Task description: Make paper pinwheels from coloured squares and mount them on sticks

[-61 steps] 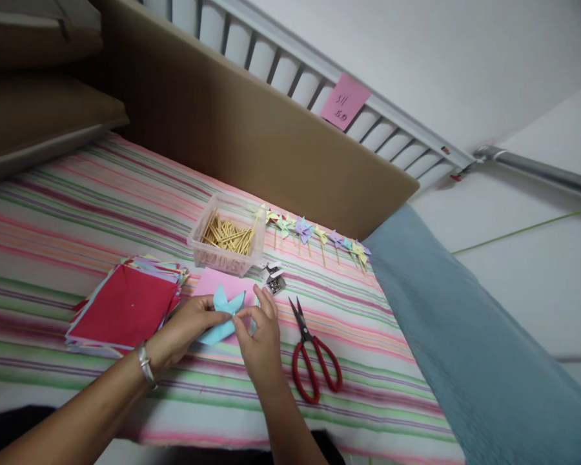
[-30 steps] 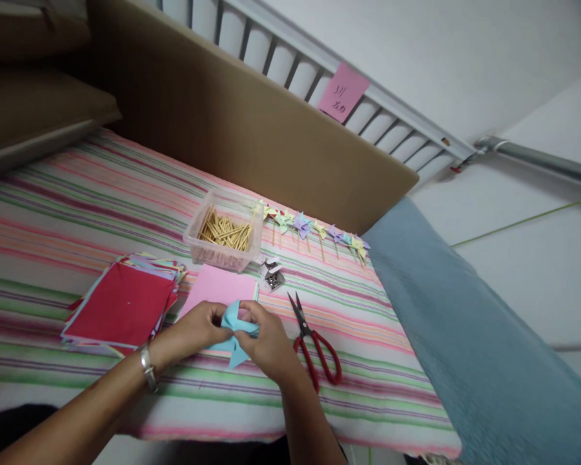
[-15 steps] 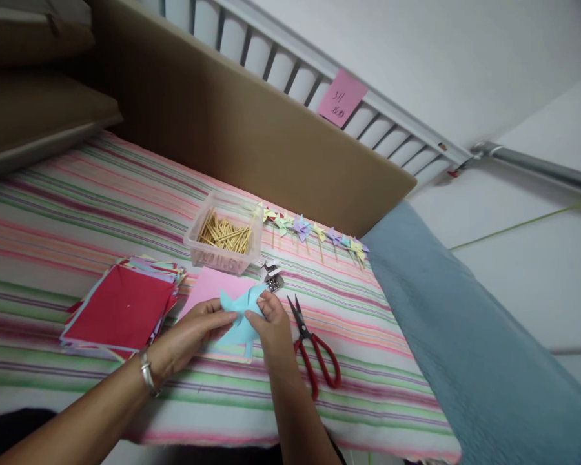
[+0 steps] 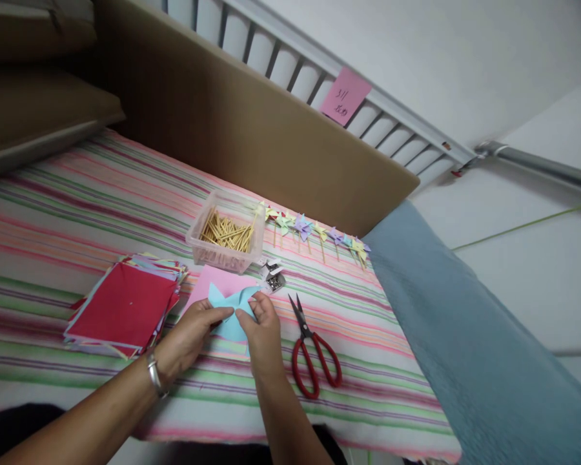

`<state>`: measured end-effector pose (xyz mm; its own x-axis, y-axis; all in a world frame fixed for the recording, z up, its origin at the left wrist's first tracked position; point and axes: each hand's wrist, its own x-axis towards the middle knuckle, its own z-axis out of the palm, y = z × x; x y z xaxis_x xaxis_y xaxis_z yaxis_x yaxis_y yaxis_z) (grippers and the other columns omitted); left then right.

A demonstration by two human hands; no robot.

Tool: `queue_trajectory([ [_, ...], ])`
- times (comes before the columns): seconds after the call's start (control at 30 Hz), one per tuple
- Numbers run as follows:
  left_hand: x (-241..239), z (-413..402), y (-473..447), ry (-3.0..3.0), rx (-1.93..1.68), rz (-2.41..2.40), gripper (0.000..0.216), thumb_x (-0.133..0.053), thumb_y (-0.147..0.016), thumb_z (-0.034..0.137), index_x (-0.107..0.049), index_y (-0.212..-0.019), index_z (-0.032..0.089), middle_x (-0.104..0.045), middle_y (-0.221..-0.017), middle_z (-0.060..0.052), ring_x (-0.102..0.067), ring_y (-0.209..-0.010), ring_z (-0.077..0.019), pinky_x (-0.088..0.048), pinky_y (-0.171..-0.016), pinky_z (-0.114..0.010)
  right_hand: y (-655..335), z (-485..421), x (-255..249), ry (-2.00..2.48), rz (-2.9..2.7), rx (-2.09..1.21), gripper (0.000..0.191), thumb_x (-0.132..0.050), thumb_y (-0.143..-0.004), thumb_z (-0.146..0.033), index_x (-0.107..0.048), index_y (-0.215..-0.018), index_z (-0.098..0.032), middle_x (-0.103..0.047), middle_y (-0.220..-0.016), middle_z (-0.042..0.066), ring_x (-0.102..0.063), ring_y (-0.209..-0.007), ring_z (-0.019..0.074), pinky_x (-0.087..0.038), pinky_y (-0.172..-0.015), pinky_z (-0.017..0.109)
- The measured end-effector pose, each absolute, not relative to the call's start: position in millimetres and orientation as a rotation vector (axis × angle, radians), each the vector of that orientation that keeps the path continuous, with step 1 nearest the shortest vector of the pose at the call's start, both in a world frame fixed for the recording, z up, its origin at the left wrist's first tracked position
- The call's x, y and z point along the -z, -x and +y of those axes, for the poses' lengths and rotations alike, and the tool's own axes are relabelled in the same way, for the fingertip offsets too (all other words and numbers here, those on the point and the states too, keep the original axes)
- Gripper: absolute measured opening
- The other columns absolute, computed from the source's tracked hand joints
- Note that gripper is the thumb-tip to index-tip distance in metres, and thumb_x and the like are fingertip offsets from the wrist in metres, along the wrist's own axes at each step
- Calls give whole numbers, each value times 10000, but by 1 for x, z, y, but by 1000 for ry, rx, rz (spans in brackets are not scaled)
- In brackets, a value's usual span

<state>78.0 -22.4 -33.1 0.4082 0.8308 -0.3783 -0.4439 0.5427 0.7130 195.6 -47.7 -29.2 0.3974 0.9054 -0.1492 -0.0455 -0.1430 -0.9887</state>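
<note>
Between my two hands is a light blue paper pinwheel (image 4: 232, 328), its corners bent in toward the middle. My left hand (image 4: 197, 328) pinches its left side, thumb near the centre. On the right side, my right hand (image 4: 261, 326) grips it with thumb and fingers, the thumb also close to the centre. Beneath lies a pink paper sheet (image 4: 217, 281), with other pale sheets partly hidden under my hands. Just beyond my right hand sits a small open box of metal pins (image 4: 274, 279). Red-handled scissors (image 4: 310, 345) lie right of my right hand, blades slightly parted.
A stack of coloured paper squares (image 4: 123, 303), red on top, lies at the left. Behind stands a clear plastic box (image 4: 223, 258) of short wooden sticks. Several finished pinwheels on sticks (image 4: 319, 231) line the cardboard panel (image 4: 271, 142). Striped cloth (image 4: 368, 387) covers the table.
Both hands have shifted slightly left with the blue pinwheel, my right hand coming closer to my left. The scissor handles now show fully.
</note>
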Motion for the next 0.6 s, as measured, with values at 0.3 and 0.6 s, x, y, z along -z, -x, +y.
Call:
queue_trajectory([
  [0.3, 39, -19, -76, -577, -860, 862, 203, -744, -581, 278, -696, -725, 143, -710, -642, -33, -608, -574, -162, -454, -616, -265, -199, -48, 33, 1433, -825, -1084, 378, -691, -614, -224, -584, -973, -180, -620, -829, 18, -598, -718, 143, -489, -619, 236],
  [0.6, 38, -16, -74, -610, -876, 851, 223, -738, -577, 276, -692, -745, 137, -698, -628, -27, -607, -589, -161, -453, -618, -263, -203, -48, 28, 1401, -883, -1108, 325, -644, -688, -256, -567, -995, -187, -585, -727, -20, -564, -661, 120, -454, -610, 220],
])
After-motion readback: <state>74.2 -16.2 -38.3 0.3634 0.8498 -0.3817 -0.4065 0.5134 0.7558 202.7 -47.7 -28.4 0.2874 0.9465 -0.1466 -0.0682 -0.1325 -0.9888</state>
